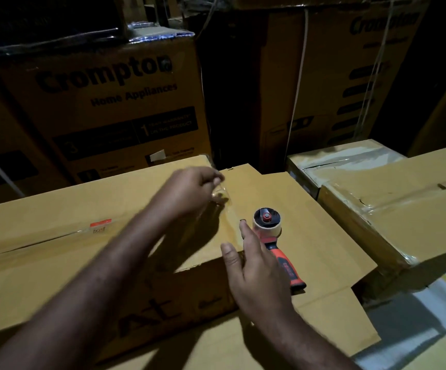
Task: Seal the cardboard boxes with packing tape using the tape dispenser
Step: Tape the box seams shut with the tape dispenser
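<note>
A large brown cardboard box (56, 236) lies in front of me, one flap (310, 236) spread flat to the right. On that flap lies the tape dispenser (272, 236), red and black handle toward me, clear tape roll at its far end. My left hand (192, 188) hovers over the box's far edge and pinches a crumpled strip of clear tape (220, 196). My right hand (254, 265) is open, fingers straight, just left of the dispenser's handle and partly covering it. A glossy tape strip runs down the flap between both hands.
Taped cardboard boxes (393, 209) stand close on the right. Tall printed cartons (104, 102) are stacked behind, with a dark gap between them. A second flap (323, 324) juts toward me at lower right. The room is dim.
</note>
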Demonstrator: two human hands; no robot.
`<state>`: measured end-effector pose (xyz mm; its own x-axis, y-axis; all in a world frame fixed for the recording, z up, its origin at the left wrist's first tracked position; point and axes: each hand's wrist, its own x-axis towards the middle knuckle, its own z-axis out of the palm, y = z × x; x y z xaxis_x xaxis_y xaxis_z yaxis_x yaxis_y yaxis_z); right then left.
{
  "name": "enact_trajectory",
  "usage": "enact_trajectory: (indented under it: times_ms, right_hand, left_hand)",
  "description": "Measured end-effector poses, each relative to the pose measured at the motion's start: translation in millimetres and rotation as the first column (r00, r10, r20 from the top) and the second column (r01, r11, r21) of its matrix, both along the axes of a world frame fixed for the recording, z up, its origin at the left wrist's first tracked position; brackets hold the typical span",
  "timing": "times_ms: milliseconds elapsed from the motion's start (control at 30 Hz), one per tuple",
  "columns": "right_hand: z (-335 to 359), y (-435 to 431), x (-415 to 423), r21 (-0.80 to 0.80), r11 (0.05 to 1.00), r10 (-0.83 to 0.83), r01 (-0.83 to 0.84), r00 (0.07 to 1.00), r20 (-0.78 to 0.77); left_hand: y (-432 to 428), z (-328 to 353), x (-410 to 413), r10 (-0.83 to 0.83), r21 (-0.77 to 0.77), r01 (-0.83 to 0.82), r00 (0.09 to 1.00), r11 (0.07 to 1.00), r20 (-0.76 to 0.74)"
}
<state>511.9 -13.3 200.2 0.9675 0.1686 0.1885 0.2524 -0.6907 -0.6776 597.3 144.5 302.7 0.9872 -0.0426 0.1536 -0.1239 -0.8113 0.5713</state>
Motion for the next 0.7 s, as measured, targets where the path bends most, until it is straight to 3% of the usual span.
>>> enact_trajectory:
  times_ms: [133, 200, 333, 533, 700]
  right_hand:
    - [35, -9, 14, -0.238, 0.969, -0.035, 0.069, 0.989, 0.143]
    - [49, -2, 35, -0.199, 0.98, 0.027, -0.001, 0.992, 0.127]
    - [60, 20, 83, -0.165, 0.959, 0.218, -0.232, 0.971, -0.098]
    - [52, 35, 131, -0.106, 0.975, 0.176, -0.195, 0.97, -0.166]
    - [50, 46, 174, -0.028, 0.987, 0.148, -0.159, 0.96, -0.24]
  left_hand:
    - [33, 3, 73, 0.112, 0.03, -0.111, 0.993, 0.993, -0.046]
    - [43, -5, 97, 0.165, 0.061, -0.161, 0.984, 0.985, -0.07]
    - [47, -31, 110, 0.275, 0.067, -0.273, 0.961, 0.96, -0.028]
    - [44, -43, 114, 0.318, -0.033, -0.318, 0.948, 0.948, 0.018]
    - [40, -49, 116, 0.315, 0.006, -0.316, 0.946, 0.949, 0.075]
